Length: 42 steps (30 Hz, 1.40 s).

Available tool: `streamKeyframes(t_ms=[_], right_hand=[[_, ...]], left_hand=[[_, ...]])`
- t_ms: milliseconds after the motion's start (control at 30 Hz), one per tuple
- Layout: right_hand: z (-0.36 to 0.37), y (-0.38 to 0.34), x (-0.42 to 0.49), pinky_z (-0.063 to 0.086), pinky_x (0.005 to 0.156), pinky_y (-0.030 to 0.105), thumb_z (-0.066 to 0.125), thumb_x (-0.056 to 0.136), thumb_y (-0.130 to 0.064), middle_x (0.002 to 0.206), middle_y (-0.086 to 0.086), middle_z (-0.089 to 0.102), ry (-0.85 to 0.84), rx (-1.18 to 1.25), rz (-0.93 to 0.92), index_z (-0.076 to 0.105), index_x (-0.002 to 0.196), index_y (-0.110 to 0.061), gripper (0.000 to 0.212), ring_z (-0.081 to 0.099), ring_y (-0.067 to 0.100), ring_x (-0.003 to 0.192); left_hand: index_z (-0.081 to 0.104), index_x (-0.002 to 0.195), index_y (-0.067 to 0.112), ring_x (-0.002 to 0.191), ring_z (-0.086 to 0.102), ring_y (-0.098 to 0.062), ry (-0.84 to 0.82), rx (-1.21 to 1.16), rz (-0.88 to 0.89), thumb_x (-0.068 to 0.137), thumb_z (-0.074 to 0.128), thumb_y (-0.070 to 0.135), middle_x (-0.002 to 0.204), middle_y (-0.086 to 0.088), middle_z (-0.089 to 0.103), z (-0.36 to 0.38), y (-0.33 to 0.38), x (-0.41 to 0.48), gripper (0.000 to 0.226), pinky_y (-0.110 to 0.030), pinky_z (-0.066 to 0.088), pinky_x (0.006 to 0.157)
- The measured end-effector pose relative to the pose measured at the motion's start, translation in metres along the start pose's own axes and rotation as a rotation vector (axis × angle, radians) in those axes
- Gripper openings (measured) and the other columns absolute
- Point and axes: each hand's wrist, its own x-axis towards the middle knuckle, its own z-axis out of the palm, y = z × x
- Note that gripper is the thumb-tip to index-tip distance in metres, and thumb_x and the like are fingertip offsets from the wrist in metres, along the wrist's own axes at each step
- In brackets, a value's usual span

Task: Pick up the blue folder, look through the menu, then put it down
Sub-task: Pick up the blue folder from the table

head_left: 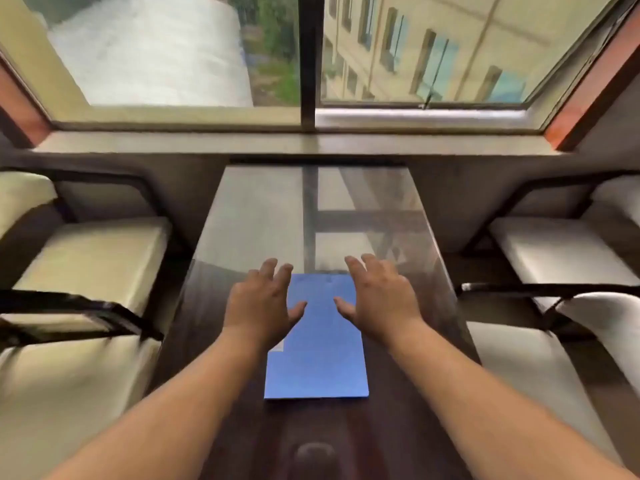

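Note:
A blue folder point(320, 355) lies flat and closed on the dark glossy table point(242, 258), lengthwise in front of me. My left hand point(263, 301) hovers over the folder's far left corner, palm down, fingers spread, holding nothing. My right hand point(379, 294) hovers over the far right corner in the same pose, fingers apart and empty. Both hands hide the folder's far corners. I cannot tell whether either hand touches the folder.
Cream-cushioned chairs with dark frames stand to the left point(86, 258) and right point(561, 251) of the narrow table. A window sill point(304, 143) and a large window lie beyond the table's far end. The table top reflects the window.

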Motion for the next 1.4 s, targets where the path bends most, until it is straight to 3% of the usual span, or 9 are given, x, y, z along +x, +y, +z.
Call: streamKeyframes(t_ms=[367, 467, 700, 767, 867, 1000, 1200, 1333, 1400], right_hand=[[0.176, -0.015, -0.048, 0.055, 0.090, 0.047, 0.058, 0.095, -0.060, 0.172, 0.012, 0.023, -0.409, 0.007, -0.009, 0.012, 0.164, -0.034, 0.087, 0.053, 0.045, 0.125], [0.193, -0.017, -0.055, 0.057, 0.081, 0.043, 0.061, 0.097, -0.056, 0.174, 0.013, 0.016, -0.490, 0.035, 0.007, 0.007, 0.164, -0.037, 0.088, 0.062, 0.040, 0.112], [0.201, -0.017, -0.063, 0.060, 0.085, 0.044, 0.057, 0.103, -0.050, 0.174, 0.012, 0.019, -0.535, 0.026, 0.005, 0.004, 0.166, -0.032, 0.085, 0.060, 0.046, 0.119], [0.201, -0.017, -0.063, 0.060, 0.087, 0.045, 0.056, 0.103, -0.050, 0.174, 0.011, 0.019, -0.541, 0.027, 0.013, 0.004, 0.166, -0.032, 0.084, 0.058, 0.048, 0.122], [0.202, -0.015, -0.063, 0.058, 0.088, 0.044, 0.056, 0.102, -0.052, 0.174, 0.011, 0.020, -0.533, 0.013, 0.012, 0.006, 0.166, -0.031, 0.084, 0.060, 0.045, 0.118], [0.202, -0.009, -0.064, 0.055, 0.089, 0.042, 0.050, 0.099, -0.063, 0.172, 0.008, 0.024, -0.484, 0.046, 0.086, 0.011, 0.166, -0.030, 0.084, 0.052, 0.037, 0.124], [0.179, 0.015, -0.047, 0.054, 0.094, 0.043, 0.059, 0.098, -0.059, 0.155, 0.007, 0.051, -0.380, 0.672, 0.559, 0.021, 0.163, -0.019, 0.086, 0.059, 0.033, 0.129], [0.146, 0.032, -0.024, 0.057, 0.041, 0.033, 0.063, 0.104, -0.017, 0.114, 0.003, 0.075, -0.358, 1.370, 0.703, 0.051, 0.143, -0.015, 0.041, 0.075, 0.021, 0.077], [0.127, 0.040, -0.019, 0.050, 0.034, 0.028, 0.055, 0.107, -0.008, 0.106, 0.007, 0.081, -0.305, 1.583, 0.615, 0.057, 0.135, -0.018, 0.030, 0.071, 0.024, 0.062]], left_hand=[[0.021, 0.158, 0.029, 0.108, 0.064, -0.037, -0.391, -0.033, -0.193, 0.089, 0.059, 0.068, 0.165, -0.005, 0.026, 0.157, 0.006, -0.055, 0.088, -0.044, 0.056, 0.079], [0.020, 0.159, 0.025, 0.104, 0.068, -0.039, -0.432, -0.185, -0.319, 0.087, 0.068, 0.062, 0.160, -0.006, 0.029, 0.169, 0.008, -0.060, 0.094, -0.042, 0.057, 0.076], [0.020, 0.159, 0.013, 0.120, 0.064, -0.041, -0.509, -0.497, -0.733, 0.079, 0.084, 0.048, 0.147, -0.018, 0.047, 0.178, 0.013, -0.051, 0.109, -0.045, 0.054, 0.092], [0.030, 0.150, 0.011, 0.116, 0.065, -0.037, -0.545, -0.569, -0.772, 0.084, 0.080, 0.045, 0.138, -0.015, 0.061, 0.181, 0.013, -0.047, 0.090, -0.044, 0.056, 0.091], [0.039, 0.135, 0.016, 0.091, 0.065, -0.026, -0.498, -0.738, -0.779, 0.097, 0.066, 0.036, 0.122, -0.007, 0.068, 0.184, 0.013, -0.045, 0.050, -0.036, 0.049, 0.064], [0.049, 0.127, 0.032, 0.084, 0.064, -0.006, -0.326, -0.953, -0.733, 0.101, 0.057, 0.025, 0.103, 0.013, 0.067, 0.181, 0.007, -0.042, 0.028, -0.026, 0.047, 0.060], [0.057, 0.127, 0.040, 0.083, 0.069, 0.011, -0.103, -1.161, -0.632, 0.102, 0.060, 0.017, 0.103, 0.022, 0.071, 0.148, 0.004, -0.031, 0.034, -0.006, 0.048, 0.060], [0.062, 0.122, 0.043, 0.091, 0.075, -0.003, -0.032, -1.245, -0.570, 0.103, 0.062, 0.017, 0.103, 0.020, 0.079, 0.111, -0.007, -0.020, 0.032, -0.022, 0.058, 0.073], [0.062, 0.126, 0.042, 0.095, 0.076, -0.008, -0.004, -1.262, -0.541, 0.103, 0.063, 0.021, 0.108, 0.019, 0.078, 0.089, -0.014, -0.012, 0.031, -0.030, 0.062, 0.074]])
